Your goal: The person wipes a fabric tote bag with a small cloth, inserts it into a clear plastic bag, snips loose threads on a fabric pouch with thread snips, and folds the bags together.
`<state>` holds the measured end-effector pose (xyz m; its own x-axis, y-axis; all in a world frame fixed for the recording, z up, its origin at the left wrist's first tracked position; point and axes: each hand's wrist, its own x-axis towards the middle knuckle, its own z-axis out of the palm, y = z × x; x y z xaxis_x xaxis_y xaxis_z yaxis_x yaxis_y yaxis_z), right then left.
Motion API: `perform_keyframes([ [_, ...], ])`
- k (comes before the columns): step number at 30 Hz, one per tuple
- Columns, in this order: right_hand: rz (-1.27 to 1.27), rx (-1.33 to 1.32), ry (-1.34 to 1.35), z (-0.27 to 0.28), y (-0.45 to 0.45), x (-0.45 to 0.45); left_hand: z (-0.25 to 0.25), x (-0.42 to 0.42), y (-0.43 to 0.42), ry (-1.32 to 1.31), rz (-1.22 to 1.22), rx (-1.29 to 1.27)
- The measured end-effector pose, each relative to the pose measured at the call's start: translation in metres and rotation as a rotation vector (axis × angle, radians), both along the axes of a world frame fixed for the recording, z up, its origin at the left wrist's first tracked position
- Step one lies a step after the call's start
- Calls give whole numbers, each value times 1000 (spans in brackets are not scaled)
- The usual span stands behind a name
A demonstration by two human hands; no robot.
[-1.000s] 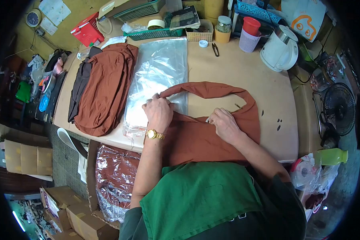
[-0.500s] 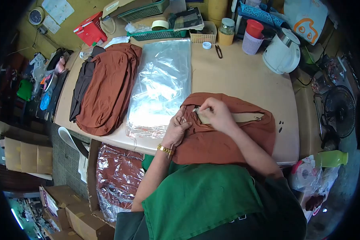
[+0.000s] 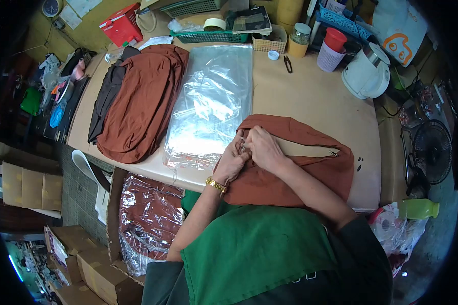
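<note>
A reddish-brown fabric bag lies on the table in front of me, its long zippered opening gaping. My left hand is closed on the bag's fabric at the left end of the opening; a gold watch is on that wrist. My right hand is right beside it, fingers pinched together at the same end of the opening. What the right fingertips pinch is small and hidden. At the opening's right end a metal zipper pull shows.
Several brown bags are stacked at the left, next to a pile of clear plastic sleeves. Thread snips, a lidded jar and a white kettle stand farther back. Below the table edge, a carton holds plastic-wrapped bags.
My right hand has come down and left to meet my left hand at the end of the opening. The whole view has shifted slightly.
</note>
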<state>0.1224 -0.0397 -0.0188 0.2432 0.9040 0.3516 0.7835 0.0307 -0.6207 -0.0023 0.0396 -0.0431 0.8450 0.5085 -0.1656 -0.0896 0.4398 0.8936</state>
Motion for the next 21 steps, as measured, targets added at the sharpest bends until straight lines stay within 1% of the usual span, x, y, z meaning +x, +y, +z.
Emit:
perform_keyframes([
  [1,-10,-24,48,0,8,5,2,1,0,-3,-2,1],
  [3,-46,7,28,-3,24,8,4,0,0,-57,5,106],
  [4,-79,39,9,-6,29,7,2,-2,1,-56,4,109],
  [5,-78,43,8,-11,28,8,-1,-4,3,-12,-9,84],
  [6,-44,63,-84,-19,21,9,-4,-4,5,31,-23,56],
  [7,-9,82,-175,-18,12,8,3,-4,4,29,-24,56],
  [8,-10,81,-177,-16,-2,6,9,-3,2,-52,0,-53],
  [9,4,-37,-50,4,-21,-1,17,-3,0,-132,23,-164],
  [10,16,-153,76,19,-35,-3,24,-1,-3,-135,20,-165],
  [11,11,-155,75,24,-45,0,31,2,-6,-49,71,-115],
  [12,-28,-100,139,28,-54,4,33,5,-8,36,123,-63],
  [13,-64,-46,202,33,-60,9,29,7,-8,33,122,-66],
  [15,-101,-27,251,35,-61,16,19,8,-10,186,186,177],
  [17,-153,114,295,22,-56,20,14,8,-10,165,185,164],
  [21,-84,96,236,9,-11,15,-7,11,-8,102,193,179],
])
